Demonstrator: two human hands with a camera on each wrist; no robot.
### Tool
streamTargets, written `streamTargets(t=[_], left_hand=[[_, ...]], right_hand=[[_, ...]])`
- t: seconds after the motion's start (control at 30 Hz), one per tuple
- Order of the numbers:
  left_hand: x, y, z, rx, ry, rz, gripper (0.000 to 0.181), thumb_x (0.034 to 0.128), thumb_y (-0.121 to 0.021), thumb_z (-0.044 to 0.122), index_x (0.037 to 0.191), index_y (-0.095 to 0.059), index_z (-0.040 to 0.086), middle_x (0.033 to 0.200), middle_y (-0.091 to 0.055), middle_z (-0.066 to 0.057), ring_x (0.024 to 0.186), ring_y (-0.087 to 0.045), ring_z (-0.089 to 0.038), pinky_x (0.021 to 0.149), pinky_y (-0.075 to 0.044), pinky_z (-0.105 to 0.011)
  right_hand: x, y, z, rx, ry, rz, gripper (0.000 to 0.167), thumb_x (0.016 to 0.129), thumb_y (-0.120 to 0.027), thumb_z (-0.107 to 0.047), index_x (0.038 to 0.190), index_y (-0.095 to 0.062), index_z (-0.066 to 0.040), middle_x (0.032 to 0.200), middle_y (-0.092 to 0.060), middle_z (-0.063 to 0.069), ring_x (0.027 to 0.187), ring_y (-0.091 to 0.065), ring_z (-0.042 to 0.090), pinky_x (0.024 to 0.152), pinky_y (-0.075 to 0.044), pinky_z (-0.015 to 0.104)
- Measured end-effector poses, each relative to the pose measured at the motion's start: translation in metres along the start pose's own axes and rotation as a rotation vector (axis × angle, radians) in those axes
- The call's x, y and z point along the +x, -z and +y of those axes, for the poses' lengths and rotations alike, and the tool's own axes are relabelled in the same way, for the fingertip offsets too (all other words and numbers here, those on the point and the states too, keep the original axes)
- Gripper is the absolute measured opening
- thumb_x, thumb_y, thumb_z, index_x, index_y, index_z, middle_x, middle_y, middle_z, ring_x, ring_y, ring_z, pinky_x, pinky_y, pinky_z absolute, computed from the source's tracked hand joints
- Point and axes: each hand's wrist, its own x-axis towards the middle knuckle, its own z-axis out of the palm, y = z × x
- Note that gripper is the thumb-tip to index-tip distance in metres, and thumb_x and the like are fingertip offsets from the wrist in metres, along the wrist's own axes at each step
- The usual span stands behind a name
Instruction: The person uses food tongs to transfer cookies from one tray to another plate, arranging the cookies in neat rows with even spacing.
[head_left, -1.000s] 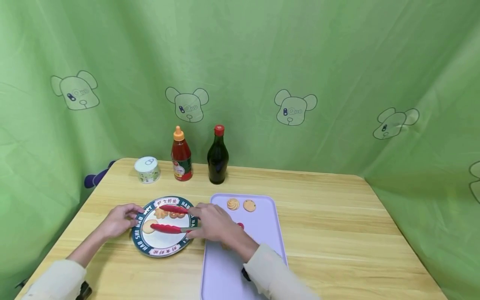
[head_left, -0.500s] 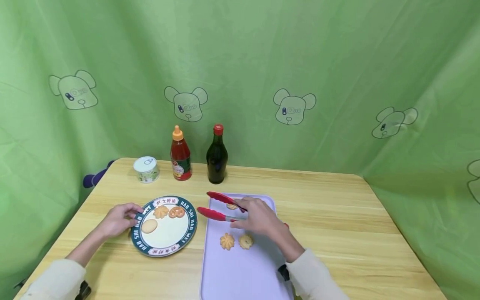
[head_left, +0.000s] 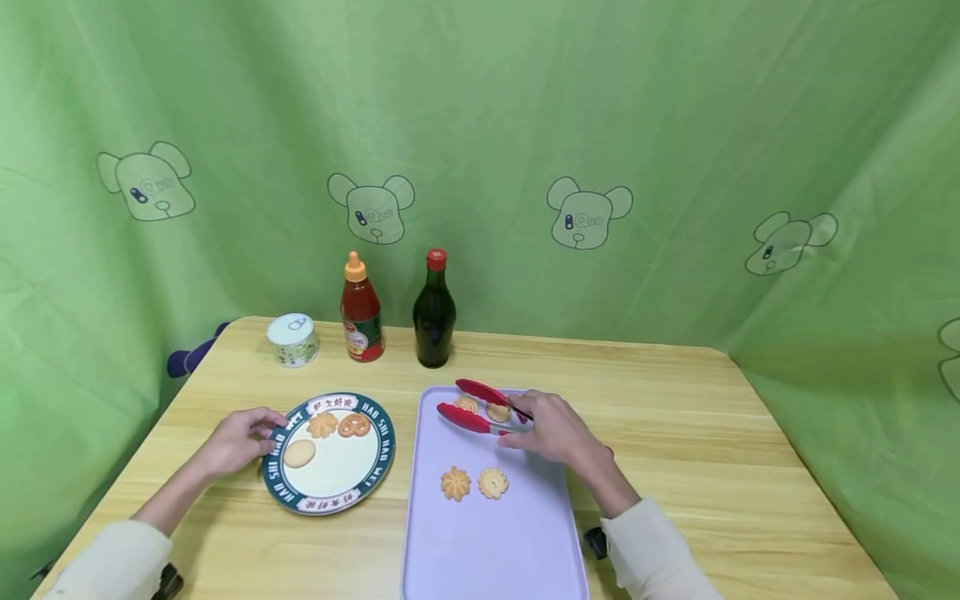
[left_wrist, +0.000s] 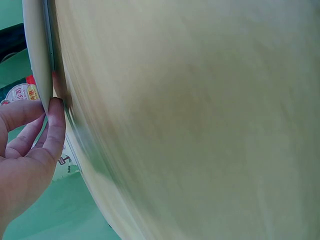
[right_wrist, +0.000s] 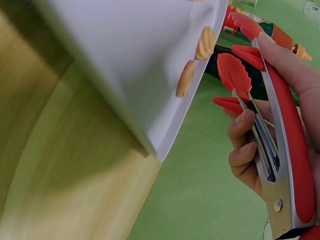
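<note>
My left hand (head_left: 237, 443) pinches the left rim of a round plate (head_left: 386, 446) with a dark green lettered border. On that plate lie a flower-shaped cookie (head_left: 322, 425), a pretzel-shaped cookie (head_left: 354, 425) and a plain oval cookie (head_left: 299, 453). My right hand (head_left: 551, 429) grips red-tipped metal tongs (right_wrist: 285, 145), their tips spread apart above the far end of a lilac tray (head_left: 487, 550). Just under the tongs sit a swirl cookie (head_left: 467, 404) and a round cookie (head_left: 497, 413), partly covered. Nearer me, another flower-shaped cookie (head_left: 455, 483) and a ring-like cookie (head_left: 492, 483) lie on the tray.
Behind the plate stand a white can (head_left: 293, 340), a red sauce bottle (head_left: 362, 312) with an orange cap, and a dark bottle (head_left: 434, 312) with a red cap. The wooden table (head_left: 697, 467) stretches right of the tray, with a green curtain (head_left: 480, 108) behind.
My right hand has carried the tongs from over the plate rightward to the tray's far end. The pretzel-shaped cookie, earlier under the tongs, now lies uncovered on the plate. My left hand stays put.
</note>
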Motion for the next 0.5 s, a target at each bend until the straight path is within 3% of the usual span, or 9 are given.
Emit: streamTargets(t=[0.17, 0.27, 0.4, 0.5], left_hand=[[0.000, 0.000, 0.000, -0.003, -0.002, -0.001, 0.036, 0.0790, -0.061, -0.006, 0.115, -0.058, -0.006, 0.108, -0.063, -0.023, 0.095, -0.061, -0.028, 0.080, -0.056, -0.038], [-0.001, 0.001, 0.001, -0.002, 0.005, 0.000, 0.036, 0.0794, -0.062, -0.005, 0.115, -0.058, -0.006, 0.108, -0.063, -0.022, 0.095, -0.061, -0.028, 0.080, -0.056, -0.038], [-0.001, 0.001, 0.000, -0.002, 0.012, -0.005, 0.036, 0.0797, -0.062, -0.005, 0.115, -0.058, -0.006, 0.107, -0.064, -0.021, 0.095, -0.061, -0.027, 0.079, -0.056, -0.037], [0.000, 0.001, -0.001, -0.005, 0.003, -0.007, 0.036, 0.0796, -0.062, -0.005, 0.115, -0.058, -0.006, 0.107, -0.064, -0.021, 0.094, -0.062, -0.027, 0.079, -0.056, -0.037]], right_hand=[[0.000, -0.001, 0.008, -0.026, -0.022, -0.013, 0.070, 0.070, -0.081, -0.039, 0.125, -0.060, -0.001, 0.126, -0.062, 0.018, 0.114, -0.059, 0.032, 0.096, -0.050, 0.047], [0.001, -0.002, 0.012, -0.029, -0.043, -0.025, 0.069, 0.070, -0.082, -0.038, 0.124, -0.061, -0.002, 0.123, -0.064, 0.016, 0.101, -0.061, 0.023, 0.085, -0.053, 0.039], [0.001, -0.003, 0.014, -0.037, -0.045, -0.039, 0.066, 0.070, -0.082, -0.038, 0.122, -0.062, -0.003, 0.117, -0.066, 0.013, 0.082, -0.053, 0.015, 0.069, -0.045, 0.029], [0.000, -0.004, 0.014, -0.052, -0.032, -0.042, 0.063, 0.071, -0.081, -0.037, 0.121, -0.064, -0.003, 0.113, -0.068, 0.012, 0.077, -0.050, 0.014, 0.065, -0.042, 0.027]])
